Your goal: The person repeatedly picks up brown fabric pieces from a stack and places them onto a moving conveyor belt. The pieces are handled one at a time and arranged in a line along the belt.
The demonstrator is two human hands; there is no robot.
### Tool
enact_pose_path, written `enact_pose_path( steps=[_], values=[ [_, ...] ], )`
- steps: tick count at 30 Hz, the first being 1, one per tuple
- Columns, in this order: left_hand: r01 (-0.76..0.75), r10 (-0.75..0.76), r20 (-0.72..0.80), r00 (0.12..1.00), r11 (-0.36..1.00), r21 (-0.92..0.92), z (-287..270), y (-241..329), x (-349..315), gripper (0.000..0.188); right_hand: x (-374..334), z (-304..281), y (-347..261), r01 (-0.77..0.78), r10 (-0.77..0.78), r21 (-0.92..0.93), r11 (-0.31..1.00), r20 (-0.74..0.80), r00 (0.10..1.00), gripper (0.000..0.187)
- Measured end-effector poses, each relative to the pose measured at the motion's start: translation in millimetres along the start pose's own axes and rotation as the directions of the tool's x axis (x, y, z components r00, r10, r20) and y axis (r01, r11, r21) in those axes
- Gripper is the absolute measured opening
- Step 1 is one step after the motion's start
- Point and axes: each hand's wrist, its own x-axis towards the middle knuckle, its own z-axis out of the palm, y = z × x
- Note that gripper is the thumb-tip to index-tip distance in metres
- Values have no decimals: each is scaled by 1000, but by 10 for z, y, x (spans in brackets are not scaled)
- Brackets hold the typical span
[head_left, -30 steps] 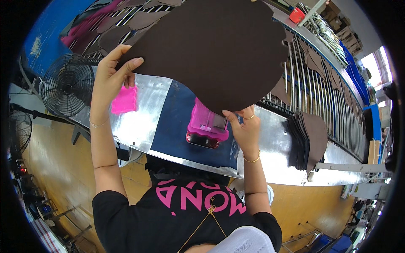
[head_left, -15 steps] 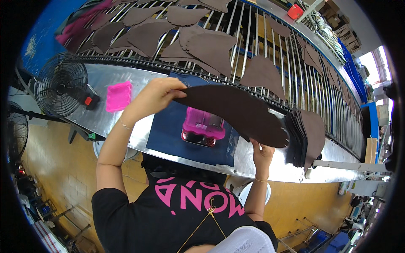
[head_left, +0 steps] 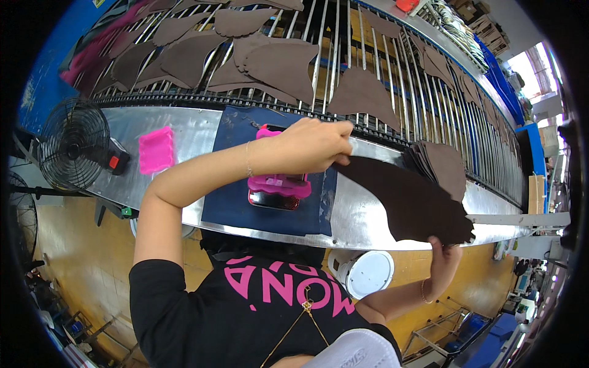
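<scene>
A long, curved, dark brown cut piece of sheet material (head_left: 408,202), like leather, stretches between my hands over the right part of the metal table (head_left: 362,221). My left hand (head_left: 319,145) is closed on its left end. Under the right end, at the table's front edge, my right hand (head_left: 443,260) grips its lower border. A stack of similar brown pieces (head_left: 445,165) lies just behind, partly covered by the held piece. Beneath my left forearm sits a pink tray-like holder (head_left: 279,186) on a dark blue mat (head_left: 230,202), partly hidden by the arm.
Behind the table runs a roller conveyor (head_left: 319,67) carrying several brown cut pieces (head_left: 279,64). At the left are a black fan (head_left: 73,147) and a pink tray (head_left: 156,150). A white lidded bucket (head_left: 370,275) stands below the front edge.
Both hands have carried the brown piece to the right, from above the mat to beside the stack. My left forearm now crosses over the pink holder.
</scene>
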Motion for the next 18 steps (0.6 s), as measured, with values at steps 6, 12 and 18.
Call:
enact_pose_path(
  steps=[6,12,18],
  values=[
    [153,-145,-539,829,988,-31,-518,-133,-33,56,949,594,37,-130,243,551,824,-137,960,16],
    [295,-528,-546,650,838,-459,-882,-171,-742,55,1940,1933,520,-275,324,851,447,133,937,21],
    [409,-666,-538,516,744,-529,-866,-214,-1258,57,2506,3078,919,-484,469,817,315,309,827,21]
  ],
)
